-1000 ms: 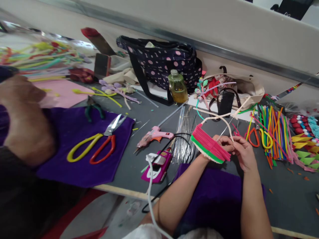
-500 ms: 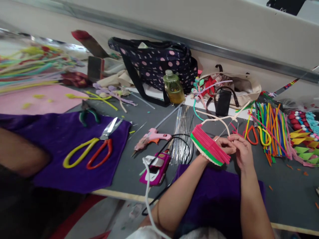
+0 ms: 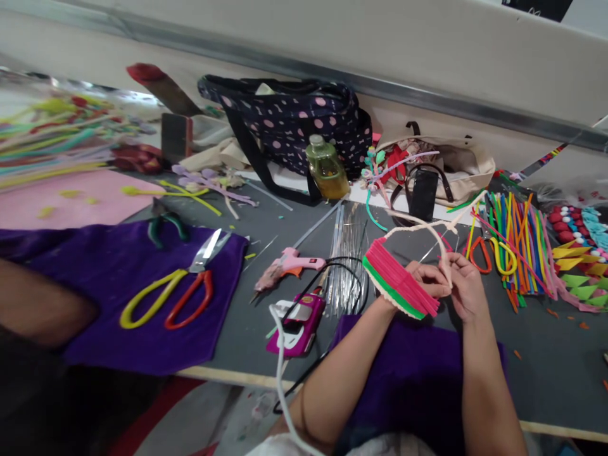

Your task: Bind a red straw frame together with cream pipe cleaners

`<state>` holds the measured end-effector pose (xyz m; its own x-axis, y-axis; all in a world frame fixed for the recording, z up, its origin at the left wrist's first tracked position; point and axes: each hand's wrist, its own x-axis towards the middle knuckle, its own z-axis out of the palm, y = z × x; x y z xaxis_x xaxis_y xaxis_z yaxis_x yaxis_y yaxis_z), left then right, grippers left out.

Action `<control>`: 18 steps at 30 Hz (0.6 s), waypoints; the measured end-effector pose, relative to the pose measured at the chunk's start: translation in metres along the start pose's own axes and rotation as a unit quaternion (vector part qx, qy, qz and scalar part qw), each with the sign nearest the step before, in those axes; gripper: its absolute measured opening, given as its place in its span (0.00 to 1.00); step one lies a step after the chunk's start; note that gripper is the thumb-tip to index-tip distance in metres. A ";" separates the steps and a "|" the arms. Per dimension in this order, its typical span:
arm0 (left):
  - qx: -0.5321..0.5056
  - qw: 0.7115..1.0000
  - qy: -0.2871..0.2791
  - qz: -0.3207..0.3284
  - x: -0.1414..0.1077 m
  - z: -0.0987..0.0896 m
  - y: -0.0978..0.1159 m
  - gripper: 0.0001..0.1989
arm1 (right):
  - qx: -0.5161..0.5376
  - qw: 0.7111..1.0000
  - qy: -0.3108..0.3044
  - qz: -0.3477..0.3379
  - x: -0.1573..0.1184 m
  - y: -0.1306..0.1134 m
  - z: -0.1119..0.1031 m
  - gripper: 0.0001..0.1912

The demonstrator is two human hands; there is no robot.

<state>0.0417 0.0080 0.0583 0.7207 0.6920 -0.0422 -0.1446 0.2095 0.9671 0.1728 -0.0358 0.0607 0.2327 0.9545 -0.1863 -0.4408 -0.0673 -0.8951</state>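
Close together at the right of the grey table are my left hand [image 3: 430, 278] and my right hand [image 3: 465, 285]. Both have their fingers pinched on a cream pipe cleaner [image 3: 445, 253], whose end points down between them. A striped piece [image 3: 399, 275] of pink, green and cream pipe cleaners rests over my left hand and hides part of it. From its top, cream stems cross and reach up to the right. A thin wire shows beside my left fingers.
Purple cloths lie under my forearms and at the left, where large scissors [image 3: 199, 266] rest. A pink glue gun [image 3: 287, 269], magenta device [image 3: 299, 326] and cables are mid-table. Bottle [image 3: 327, 171] and bags stand behind. Another person's arm [image 3: 42, 304] is far left.
The cream pipe cleaner's end now points down between my fingers, where it was less visible before. My right hand has shifted slightly. The view has moved a little.
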 end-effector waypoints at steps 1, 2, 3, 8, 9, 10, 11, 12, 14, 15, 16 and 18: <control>-0.002 1.000 -0.009 -0.004 0.000 0.000 0.000 0.15 | 0.006 1.000 -0.004 0.002 0.000 0.000 -0.001 0.15; -0.004 1.000 -0.015 -0.007 -0.001 0.001 0.001 0.15 | 0.009 1.000 -0.008 0.004 0.000 0.000 -0.001 0.16; -0.008 1.000 -0.019 -0.010 -0.001 0.001 0.001 0.15 | 0.008 1.000 -0.012 0.006 0.000 0.001 -0.002 0.16; -0.037 0.995 -0.057 -0.075 -0.005 0.001 0.004 0.14 | -0.025 0.999 -0.037 0.009 -0.001 0.004 -0.006 0.16; -0.053 0.991 -0.077 -0.092 -0.006 0.001 0.003 0.14 | -0.029 0.999 -0.044 0.005 -0.002 0.004 -0.007 0.17; -0.072 0.987 -0.099 -0.108 -0.006 0.002 0.002 0.14 | -0.029 0.998 -0.055 0.005 -0.002 0.004 -0.008 0.18; -0.090 0.981 -0.122 -0.119 -0.006 0.002 0.001 0.14 | -0.024 0.997 -0.072 0.008 -0.003 0.004 -0.008 0.19; -0.102 0.976 -0.142 -0.126 -0.006 0.003 0.000 0.14 | -0.016 0.996 -0.092 0.013 -0.004 0.003 -0.009 0.20; -0.107 0.971 -0.169 -0.130 -0.004 0.003 -0.003 0.14 | 0.003 0.991 -0.130 0.022 -0.006 0.002 -0.010 0.20; -0.104 0.970 -0.175 -0.131 -0.004 0.003 -0.004 0.14 | 0.010 0.990 -0.140 0.024 -0.007 0.001 -0.010 0.20; -0.101 0.970 -0.177 -0.133 -0.003 0.003 -0.003 0.14 | 0.011 0.989 -0.143 0.025 -0.007 0.001 -0.010 0.19; -0.097 0.970 -0.173 -0.138 -0.002 0.003 -0.002 0.14 | 0.007 0.990 -0.135 0.035 -0.007 0.000 -0.009 0.18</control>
<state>0.0424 0.0036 0.0575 0.9295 0.3251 -0.1740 -0.0140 0.5026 0.8644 0.1787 -0.0456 0.0580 -0.0378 0.9906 -0.1312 -0.4593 -0.1339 -0.8782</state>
